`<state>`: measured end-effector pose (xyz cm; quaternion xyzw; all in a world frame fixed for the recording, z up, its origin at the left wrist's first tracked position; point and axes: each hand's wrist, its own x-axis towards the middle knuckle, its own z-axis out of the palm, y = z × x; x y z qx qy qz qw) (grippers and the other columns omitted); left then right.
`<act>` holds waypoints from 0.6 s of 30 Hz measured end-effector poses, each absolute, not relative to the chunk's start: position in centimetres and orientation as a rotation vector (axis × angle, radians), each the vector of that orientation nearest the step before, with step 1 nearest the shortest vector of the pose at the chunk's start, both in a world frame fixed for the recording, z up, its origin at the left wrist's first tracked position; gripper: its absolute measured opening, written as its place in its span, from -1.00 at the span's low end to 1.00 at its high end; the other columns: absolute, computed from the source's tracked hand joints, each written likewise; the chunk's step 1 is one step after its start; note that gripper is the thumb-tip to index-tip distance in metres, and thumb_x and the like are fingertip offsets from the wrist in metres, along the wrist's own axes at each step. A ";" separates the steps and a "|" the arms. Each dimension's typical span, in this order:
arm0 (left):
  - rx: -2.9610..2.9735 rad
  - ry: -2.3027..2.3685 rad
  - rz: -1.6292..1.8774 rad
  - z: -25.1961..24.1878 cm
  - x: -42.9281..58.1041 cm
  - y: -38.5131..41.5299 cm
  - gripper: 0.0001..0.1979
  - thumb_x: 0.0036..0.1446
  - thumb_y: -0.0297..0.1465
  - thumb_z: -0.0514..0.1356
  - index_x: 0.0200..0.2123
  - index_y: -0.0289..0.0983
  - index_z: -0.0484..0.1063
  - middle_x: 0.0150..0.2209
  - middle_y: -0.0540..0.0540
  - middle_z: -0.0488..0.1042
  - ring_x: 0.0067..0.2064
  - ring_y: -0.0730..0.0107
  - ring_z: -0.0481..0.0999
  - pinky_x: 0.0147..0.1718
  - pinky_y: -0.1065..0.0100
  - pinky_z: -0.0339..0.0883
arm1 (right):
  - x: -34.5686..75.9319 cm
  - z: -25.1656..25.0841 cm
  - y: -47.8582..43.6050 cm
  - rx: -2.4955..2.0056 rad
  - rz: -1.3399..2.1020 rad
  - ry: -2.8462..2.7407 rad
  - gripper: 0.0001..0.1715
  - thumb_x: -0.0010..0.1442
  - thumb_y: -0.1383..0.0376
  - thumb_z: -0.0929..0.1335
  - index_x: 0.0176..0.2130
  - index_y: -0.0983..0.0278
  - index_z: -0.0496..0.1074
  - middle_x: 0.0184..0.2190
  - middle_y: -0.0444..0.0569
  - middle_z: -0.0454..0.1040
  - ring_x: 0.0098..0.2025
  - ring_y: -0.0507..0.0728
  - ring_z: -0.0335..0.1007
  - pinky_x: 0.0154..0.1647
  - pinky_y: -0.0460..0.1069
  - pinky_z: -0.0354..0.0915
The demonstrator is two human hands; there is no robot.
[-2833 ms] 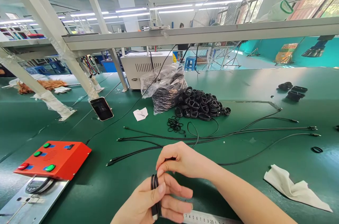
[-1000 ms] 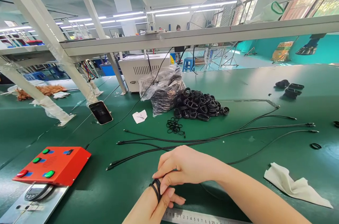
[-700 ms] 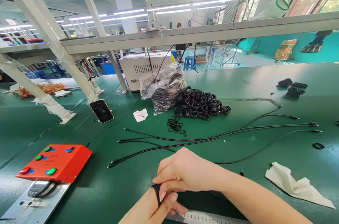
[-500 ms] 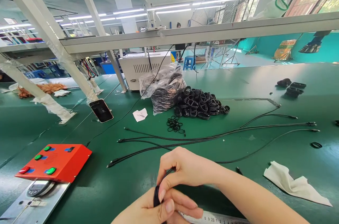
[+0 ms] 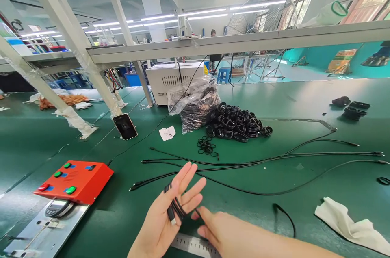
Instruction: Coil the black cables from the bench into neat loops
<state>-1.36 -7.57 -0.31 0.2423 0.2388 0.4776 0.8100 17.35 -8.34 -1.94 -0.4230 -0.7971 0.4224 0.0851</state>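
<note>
A: Which step does this look like?

B: Winding a cable into a coil, I judge. Taking that coil as the clock's centre and going from the left: an orange-red box with round green buttons (image 5: pixel 74 181) sits between nine and ten o'clock on the smooth dark-green desk (image 5: pixel 122 225). Then comes the bare left hand (image 5: pixel 161 217), grasping: fingers extended, thumb across the coil of thin, glossy black cable (image 5: pixel 179 208), which is looped about that hand. A black plug with a silver tip (image 5: pixel 171 215) shows against the palm.

A: And further right?

B: The bare right hand (image 5: pixel 215 225), near four o'clock, seems to pinch a dark strand between its fingertips. Well apart, toward one, lies a heap of similar black coils (image 5: pixel 234 124).

A: What does the next move call for?

B: Steady thumb pressure on the left so no turn slips, I'd say, and a gentle lead of the strand from the right.

A: What can't you make out?

B: Leftmost, the coil's far side: fingers cover it, so I can't count turns. The flat silvery ruler (image 5: pixel 195 246) at five is partly covered by the hands. The right hand's pinch is hard to read. A short arc of black cable (image 5: pixel 287 215) at three runs toward the right forearm (image 5: pixel 258 241); whether it joins the strand, I can't tell. The forearm itself is cut off at the bottom edge.
</note>
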 end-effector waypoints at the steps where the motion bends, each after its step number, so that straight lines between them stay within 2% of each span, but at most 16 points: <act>1: 0.507 0.517 1.044 -0.6 -1.5 -7.5 -0.59 0.36 -0.37 -0.05 0.22 -0.13 0.30 0.34 0.00 0.19 0.31 0.08 0.22 0.18 0.21 0.31 | 17.6 -1.8 -8.8 -1.328 1.159 -2.473 -0.63 0.32 0.31 0.18 0.09 0.26 0.28 -0.38 0.04 0.56 -0.43 0.15 0.48 -0.53 -0.07 0.14; 4: 0.475 0.531 1.097 -1.7 -1.5 -7.2 -0.57 0.35 -0.41 -0.04 0.24 -0.25 0.28 0.32 -0.11 0.25 0.34 0.11 0.16 0.27 0.17 0.16 | 17.9 -1.9 -9.5 -1.354 0.846 -2.662 -0.46 0.22 0.39 0.23 0.19 0.27 0.18 -0.34 0.08 0.60 -0.43 0.20 0.54 -0.57 -0.06 0.10; 6: 0.463 0.543 1.126 -2.6 -1.2 -7.0 -0.56 0.32 -0.47 -0.03 0.23 -0.34 0.28 0.29 -0.19 0.28 0.34 0.09 0.14 0.30 0.12 0.08 | 17.6 -2.3 -9.6 -1.340 0.665 -2.707 -0.41 0.17 0.39 0.27 0.19 0.27 0.17 -0.33 0.05 0.61 -0.47 0.19 0.54 -0.61 -0.06 0.06; 9: 0.476 0.605 1.162 -3.5 -0.7 -6.8 -0.56 0.29 -0.48 -0.01 0.22 -0.33 0.29 0.30 -0.20 0.26 0.35 0.04 0.12 0.30 0.01 0.06 | 16.8 -2.9 -9.7 -1.331 0.465 -2.770 -0.54 0.14 0.35 0.31 0.06 0.27 0.27 -0.41 -0.04 0.59 -0.57 0.14 0.49 -0.66 -0.06 -0.04; 13: 0.545 0.759 1.244 -3.9 -0.9 -6.6 -0.60 0.26 -0.43 0.08 0.16 -0.22 0.38 0.34 -0.12 0.19 0.35 0.01 0.12 0.27 0.03 0.10 | 16.6 -1.3 -9.9 -1.221 0.287 -2.985 -0.84 0.12 0.35 0.35 -0.22 0.27 0.36 -0.45 -0.08 0.55 -0.59 0.12 0.44 -0.67 -0.03 -0.16; 16: 0.593 0.804 1.145 -3.8 -1.1 -7.1 -0.65 0.27 -0.36 0.12 0.09 -0.22 0.45 0.33 -0.14 0.22 0.33 -0.01 0.16 0.27 0.04 0.10 | 17.5 1.4 -8.9 -1.057 0.233 -2.939 -0.79 0.06 0.45 0.37 -0.24 0.26 0.37 -0.36 -0.07 0.54 -0.45 0.10 0.43 -0.58 -0.05 -0.07; 18: 0.601 0.766 1.001 -3.8 -1.0 -7.8 -0.68 0.27 -0.33 0.14 0.05 -0.24 0.50 0.26 -0.19 0.33 0.30 -0.04 0.22 0.27 0.00 0.10 | 18.0 3.1 -7.4 -0.999 0.263 -2.812 -0.80 0.15 0.46 0.33 -0.20 0.23 0.40 -0.31 -0.08 0.53 -0.36 0.07 0.42 -0.51 -0.07 -0.01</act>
